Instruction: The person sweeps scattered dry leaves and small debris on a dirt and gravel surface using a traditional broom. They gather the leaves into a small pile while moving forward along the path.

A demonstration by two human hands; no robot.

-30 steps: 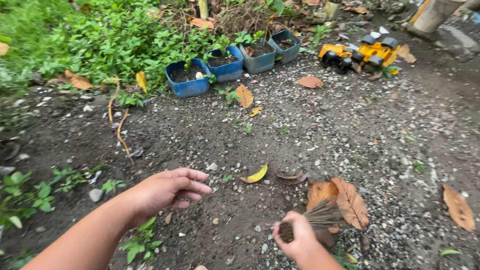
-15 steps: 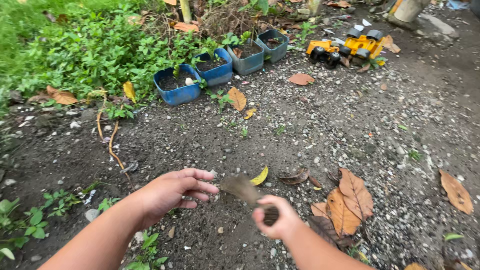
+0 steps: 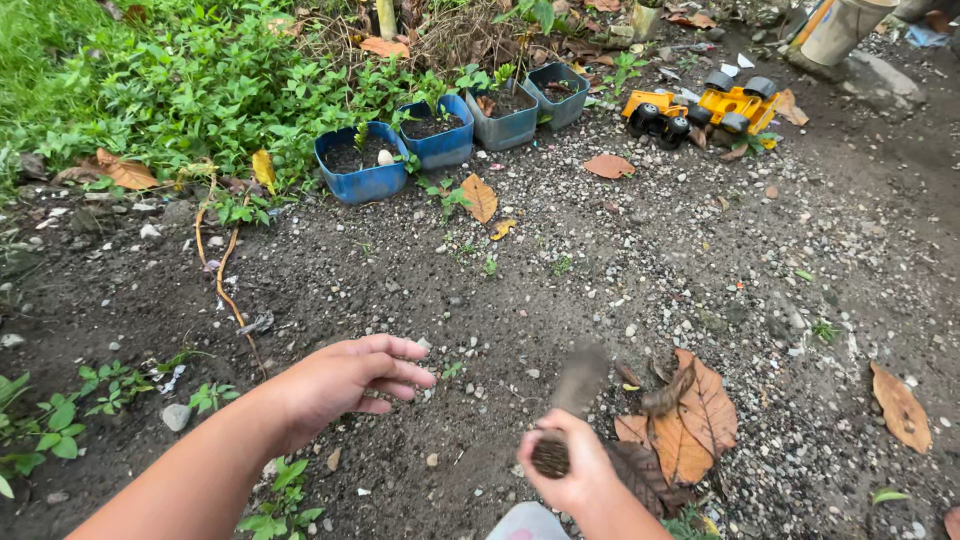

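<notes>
Head view: my two hands over gravelly dirt, the right one holding a small stick broom.

From the head camera I see my right hand (image 3: 572, 468) with its fingers clamped round the bound end of the stick broom (image 3: 568, 410), whose blurred bristles point up and away over the ground, just left of a cluster of dry brown leaves (image 3: 685, 425). My left hand (image 3: 345, 378) hovers palm down over the soil, fingers loosely together and empty, near the broom's tip. Farther off, a row of blue pots (image 3: 440, 140) sits by the weeds, and yellow toy trucks (image 3: 700, 108) stand to their right.
</notes>
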